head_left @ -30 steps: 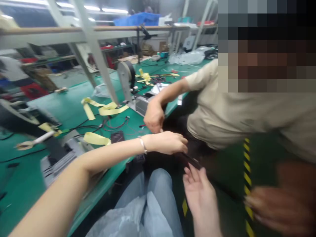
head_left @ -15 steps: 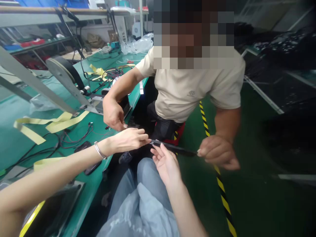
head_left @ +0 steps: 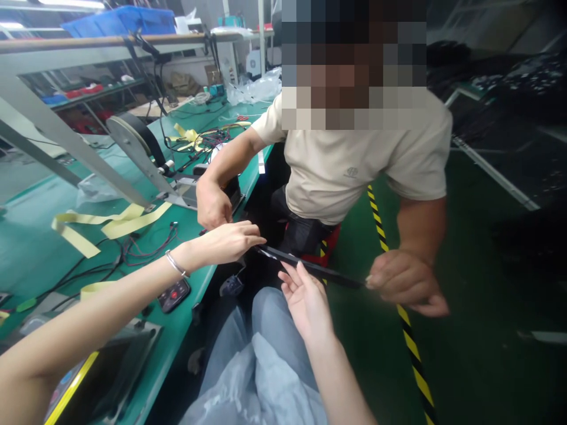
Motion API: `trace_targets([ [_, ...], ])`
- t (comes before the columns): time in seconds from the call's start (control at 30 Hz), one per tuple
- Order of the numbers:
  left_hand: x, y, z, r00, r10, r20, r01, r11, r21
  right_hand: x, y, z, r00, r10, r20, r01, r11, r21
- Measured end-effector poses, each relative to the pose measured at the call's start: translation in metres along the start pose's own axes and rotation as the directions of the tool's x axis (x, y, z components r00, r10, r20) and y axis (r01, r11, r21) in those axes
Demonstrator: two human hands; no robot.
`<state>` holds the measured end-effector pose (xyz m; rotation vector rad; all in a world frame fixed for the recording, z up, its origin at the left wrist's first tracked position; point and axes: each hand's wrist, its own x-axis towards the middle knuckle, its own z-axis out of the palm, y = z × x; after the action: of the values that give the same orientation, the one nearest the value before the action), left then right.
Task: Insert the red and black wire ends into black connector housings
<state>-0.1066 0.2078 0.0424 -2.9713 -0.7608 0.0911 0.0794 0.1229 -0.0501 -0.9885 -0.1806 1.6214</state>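
Left hand [head_left: 231, 242] pinches palm-down, right hand [head_left: 309, 302] curls loosely palm-up.

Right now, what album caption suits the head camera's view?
Left hand holding, right hand touching a black strip that a co-worker's hand grips.

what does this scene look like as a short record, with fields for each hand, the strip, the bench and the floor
left hand: pinching the black strip
right hand: open, fingertips at the strip's lower side
co-worker's left hand: at the strip's end
co-worker's right hand: beside the left hand, fingertips hidden
strip position: straight, slanting between the hands
bench: yellow tape, black reel, dark handset
floor: yellow-and-black line
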Motion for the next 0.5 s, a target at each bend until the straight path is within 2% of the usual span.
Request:
trace_targets([
  [0.17,-0.001,-0.004,0.006,0.999,-0.008,-0.044,0.008,1.0,-0.002,0.003,0.003,-0.004,1.0,-0.017,0.004,0.017,1.0,-0.016],
  [0.33,-0.001,-0.011,0.009,0.999,0.019,-0.039,-0.018,1.0,0.006,0.005,0.003,-0.007,0.999,-0.025,0.027,0.025,1.0,-0.007],
  [0.5,0.001,-0.017,0.001,0.999,-0.019,-0.048,0.009,0.98,-0.2,0.004,0.009,-0.002,0.993,-0.05,0.104,0.047,0.999,0.026],
])
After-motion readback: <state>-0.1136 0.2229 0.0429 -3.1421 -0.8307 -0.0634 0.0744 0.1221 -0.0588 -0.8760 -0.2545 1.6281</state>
